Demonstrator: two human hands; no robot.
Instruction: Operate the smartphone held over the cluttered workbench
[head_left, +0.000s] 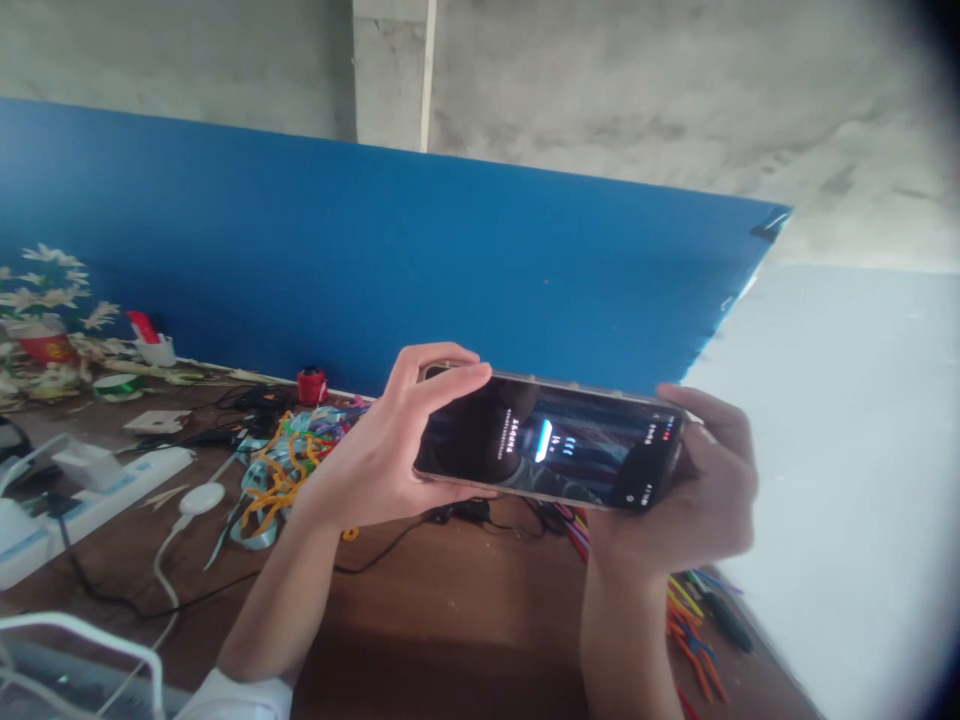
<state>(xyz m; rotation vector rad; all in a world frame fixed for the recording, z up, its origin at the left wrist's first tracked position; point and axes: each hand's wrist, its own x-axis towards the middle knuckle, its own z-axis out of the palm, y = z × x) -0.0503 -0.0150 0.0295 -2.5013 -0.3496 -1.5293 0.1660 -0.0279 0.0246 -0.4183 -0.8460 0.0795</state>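
Note:
A smartphone (551, 440) in a clear case is held sideways above the table, its screen lit with a mostly dark picture and small text too blurred to read. My left hand (390, 440) grips its left end, thumb along the top edge and fingers underneath. Around the right end wraps my right hand (697, 480), with most of its fingers hidden behind the phone. Both hands are raised off the brown tabletop (435, 630).
White power strips (97, 510) with cables lie at left. Orange and pale blue ribbons (281, 475) are heaped behind my left forearm. A red spool-like item (311, 386), white flowers (56, 285) and a blue partition (375, 260) stand behind. Coloured sticks (694, 640) lie at right.

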